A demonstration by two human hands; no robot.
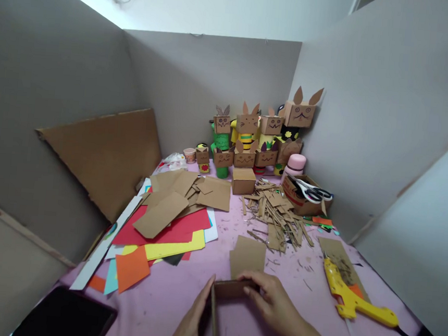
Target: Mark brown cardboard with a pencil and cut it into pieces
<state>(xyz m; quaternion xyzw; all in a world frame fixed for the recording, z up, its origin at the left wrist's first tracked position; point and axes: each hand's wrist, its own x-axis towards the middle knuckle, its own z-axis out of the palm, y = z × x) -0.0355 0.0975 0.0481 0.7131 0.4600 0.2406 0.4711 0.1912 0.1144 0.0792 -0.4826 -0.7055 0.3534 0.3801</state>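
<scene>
Two upright strips of brown cardboard meet at a corner low in the head view. The back cardboard strip (231,289) runs crosswise, and my right hand (271,300) pinches its right end between thumb and fingers. Along the outer face of the side cardboard strip (214,316), which points toward me, lies my left hand (191,322), its fingertips at the corner. Part of the left hand is hidden behind that strip or cut off by the lower edge. Just beyond the corner, flat cardboard squares (248,251) lie on the pink cloth.
Coloured paper (178,245) and cardboard sheets (161,215) lie left, near a black tablet-like device (65,316). A yellow glue gun (348,294) rests right. Cardboard scraps (277,212), a box with scissors (303,198), a closed carton (243,181) and several cardboard animal figures (247,123) stand farther back.
</scene>
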